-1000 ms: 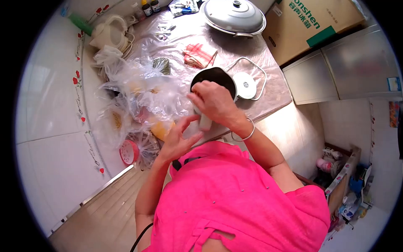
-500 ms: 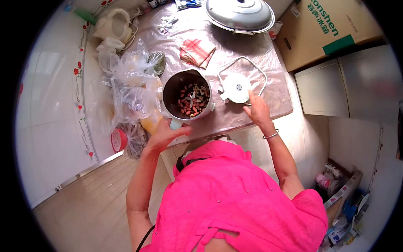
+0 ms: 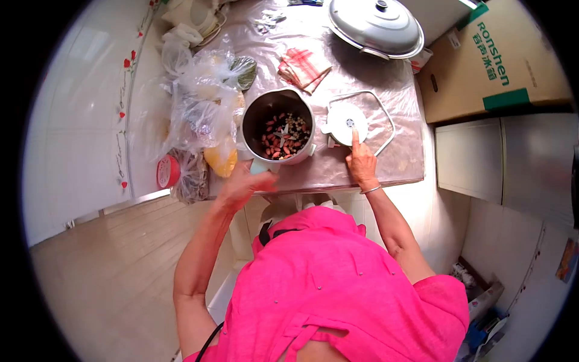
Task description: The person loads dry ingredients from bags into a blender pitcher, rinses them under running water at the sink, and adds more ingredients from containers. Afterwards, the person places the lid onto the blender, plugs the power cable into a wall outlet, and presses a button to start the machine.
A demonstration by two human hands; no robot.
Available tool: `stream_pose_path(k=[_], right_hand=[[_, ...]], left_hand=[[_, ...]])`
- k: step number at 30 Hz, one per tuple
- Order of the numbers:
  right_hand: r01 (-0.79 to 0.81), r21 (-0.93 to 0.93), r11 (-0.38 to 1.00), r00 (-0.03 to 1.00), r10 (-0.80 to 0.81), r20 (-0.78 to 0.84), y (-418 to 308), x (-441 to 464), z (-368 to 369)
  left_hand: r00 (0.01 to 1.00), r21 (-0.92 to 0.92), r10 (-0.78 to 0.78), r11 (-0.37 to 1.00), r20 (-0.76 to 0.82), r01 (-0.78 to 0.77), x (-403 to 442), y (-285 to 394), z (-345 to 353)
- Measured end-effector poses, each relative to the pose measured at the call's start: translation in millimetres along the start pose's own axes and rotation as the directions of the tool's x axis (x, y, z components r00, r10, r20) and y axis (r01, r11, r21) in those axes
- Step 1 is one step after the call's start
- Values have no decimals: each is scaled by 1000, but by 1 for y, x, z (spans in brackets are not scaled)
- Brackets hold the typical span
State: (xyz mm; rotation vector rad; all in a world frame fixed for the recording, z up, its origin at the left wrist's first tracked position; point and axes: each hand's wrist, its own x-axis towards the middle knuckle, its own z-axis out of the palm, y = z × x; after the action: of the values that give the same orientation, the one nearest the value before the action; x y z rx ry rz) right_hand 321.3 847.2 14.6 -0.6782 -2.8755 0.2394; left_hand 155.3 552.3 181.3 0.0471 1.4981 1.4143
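Note:
A blender jug [image 3: 248, 128] with a metal inside and a pale handle stands upright on the table. Peanuts [image 3: 283, 142], dark beans and pale grains lie around the blade [image 3: 281, 133] at its bottom. My left hand [image 3: 241, 186] is closed at the jug's handle, slightly blurred, with some fingers hidden. To the jug's right lies a round white power base [image 3: 342, 114] with a pale cord [image 3: 386, 108] looped around it. My right hand [image 3: 362, 163] holds nothing; its index finger is stretched out onto the base, near the centre, with the other fingers bent.
Clear plastic bags [image 3: 199, 102] of food crowd the left side. A red roll of tape [image 3: 168, 171] sits beside them. Behind the jug is a checked cloth [image 3: 304, 69]. At the back right stand a lidded pan [image 3: 377, 27] and a large cardboard box [image 3: 494, 57].
My right index finger has moved from the edge of the power base toward its centre. My left hand has shifted slightly at the handle. The whole view has tilted a little.

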Motion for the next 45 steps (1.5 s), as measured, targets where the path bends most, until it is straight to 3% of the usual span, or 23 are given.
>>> stream_pose_path(k=[4,11,14,16,18,20,26,31,34,36,38,42,45], right_hand=[[-48,-3,999,992,48,115,-3,8,-10],[86,-149,985,993,-97,-68,14,25,-1],[95,-121,988,995,-97,-8,22,35,-13],[69,-135,988,997,-62,54,25,41,-24],[78,-26,997,997,-78,9,36,39,-20],[71,-44,997,997,-70,15,28,36,-32],[120,-201,972,993,-116,35,19,26,-23],[187,35,982,982,-187,18,-11,21,-67],[203,161,966,971,-221,97,-68,3,-127],[173,355,919,944,-258,206,-147,-25,-183],[209,369,906,901,-325,288,-193,-53,-206],[190,569,800,766,-483,424,-296,-100,-232],[328,596,733,618,-644,452,-370,-130,-226]], left_hand=[[998,-12,13,1000,-56,-13,-24,0,10],[983,60,130,991,-126,-123,-87,-11,4],[983,117,29,993,-181,-8,-119,-24,-3],[973,98,97,992,-210,-78,-142,-32,-4],[956,59,150,988,-251,-140,-160,-56,-5],[944,-24,155,985,-290,-169,-178,-79,-8],[916,-13,182,980,-358,-199,-220,-163,-30],[864,-99,228,948,-448,-302,-251,-226,-44],[857,-160,220,932,-465,-326,-271,-257,-51],[840,-219,196,912,-506,-345,-293,-288,-63],[857,-298,156,894,-491,-334,-303,-324,-70],[786,-322,125,865,-606,-386,-342,-353,-74],[716,-305,139,837,-684,-455,-365,-391,-73]])
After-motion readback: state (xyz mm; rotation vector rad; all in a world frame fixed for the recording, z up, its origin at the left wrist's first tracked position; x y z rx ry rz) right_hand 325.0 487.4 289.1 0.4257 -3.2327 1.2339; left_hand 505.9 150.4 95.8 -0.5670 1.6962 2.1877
